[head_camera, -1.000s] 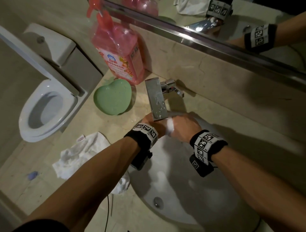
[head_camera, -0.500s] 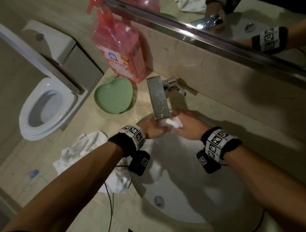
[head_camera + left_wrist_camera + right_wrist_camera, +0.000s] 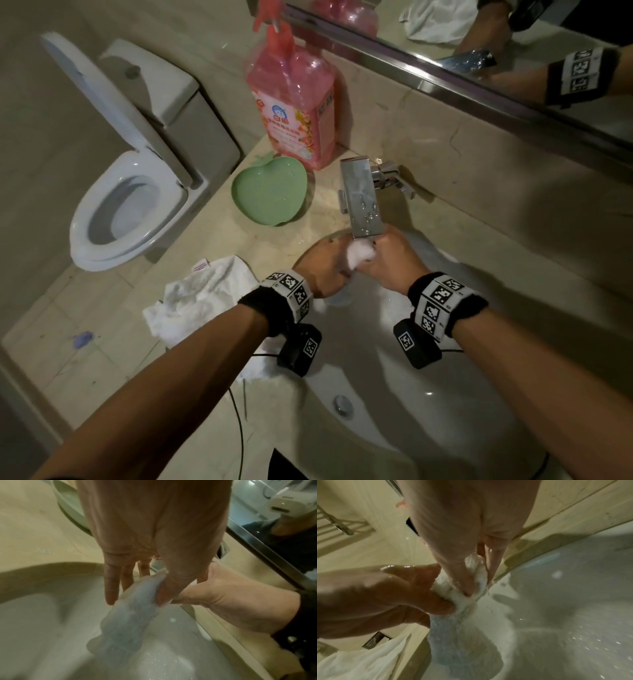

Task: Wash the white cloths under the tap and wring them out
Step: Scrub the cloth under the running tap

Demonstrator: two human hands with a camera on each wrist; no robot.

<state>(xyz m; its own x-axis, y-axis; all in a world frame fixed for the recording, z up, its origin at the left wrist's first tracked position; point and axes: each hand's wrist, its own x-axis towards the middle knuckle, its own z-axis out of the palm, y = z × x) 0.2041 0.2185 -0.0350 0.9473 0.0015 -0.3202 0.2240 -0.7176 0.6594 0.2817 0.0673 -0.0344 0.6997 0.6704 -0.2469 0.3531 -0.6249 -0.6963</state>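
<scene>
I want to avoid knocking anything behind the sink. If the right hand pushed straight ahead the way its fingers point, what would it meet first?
Beyond the white cloth it grips, the right hand would probably meet the tap spout just above and ahead; depth is unclear.

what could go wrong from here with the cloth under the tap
Both the left hand and right hand grip the wet cloth right beneath the tap; knuckles might knock the spout. The second cloth overhangs the sink edge by the left forearm and might get dragged in.
</scene>
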